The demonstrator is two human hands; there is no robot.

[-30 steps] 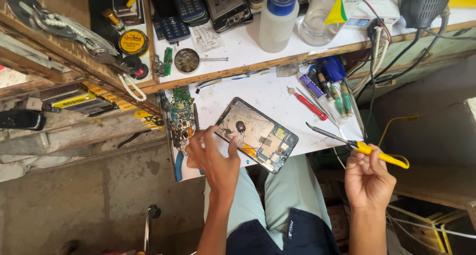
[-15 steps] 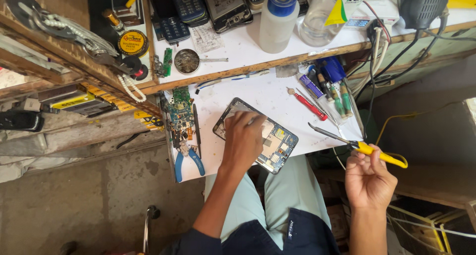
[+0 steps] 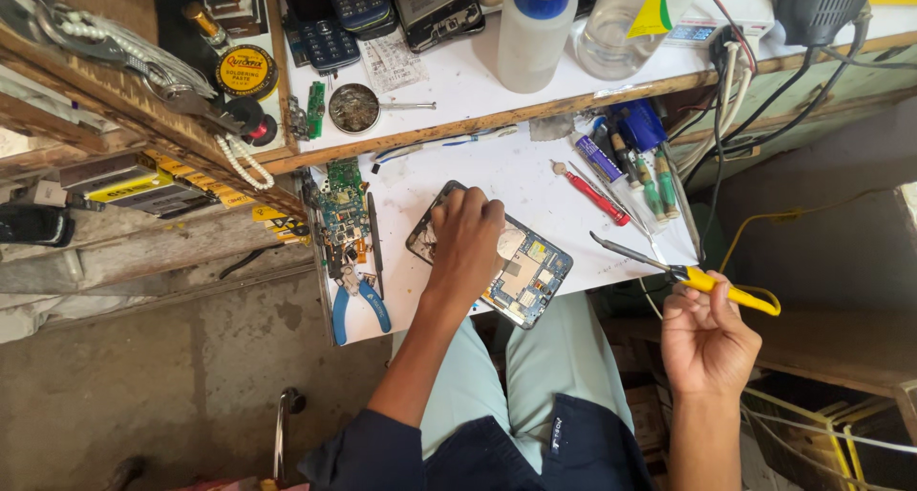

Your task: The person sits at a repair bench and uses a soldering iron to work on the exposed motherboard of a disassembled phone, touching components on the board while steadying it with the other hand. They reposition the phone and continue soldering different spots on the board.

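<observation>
Left hand (image 3: 465, 241) lying palm-down on opened phone (image 3: 492, 255), fingers together and curled over its far-left part, pressing on top, not clamped round it. Opened phone lying flat and tilted at middle of white board (image 3: 535, 181), circuit side up, near-right corner sticking out past near edge of board, over lap.

Right hand (image 3: 705, 333) hovering off right of board, fingers closed round yellow handle of soldering iron (image 3: 683, 273). Metal tip pointing left toward phone, ending just right of it, not touching.

Lying on right part of board: red screwdriver (image 3: 594, 193), then green-handled screwdrivers (image 3: 657, 187) and blue tube (image 3: 599, 157) further right. Lying on left edge of board: green circuit board (image 3: 340, 209), blue-handled pliers (image 3: 355, 295) just near of it.

Sitting on far shelf: white bottle with blue cap (image 3: 533, 28), clear jar (image 3: 619, 23), round tin of solder wick (image 3: 354, 107), yellow tin of paste (image 3: 245, 71), 2 dark keypad phones (image 3: 344, 13). Black cables (image 3: 764, 109) hanging down at far right.
</observation>
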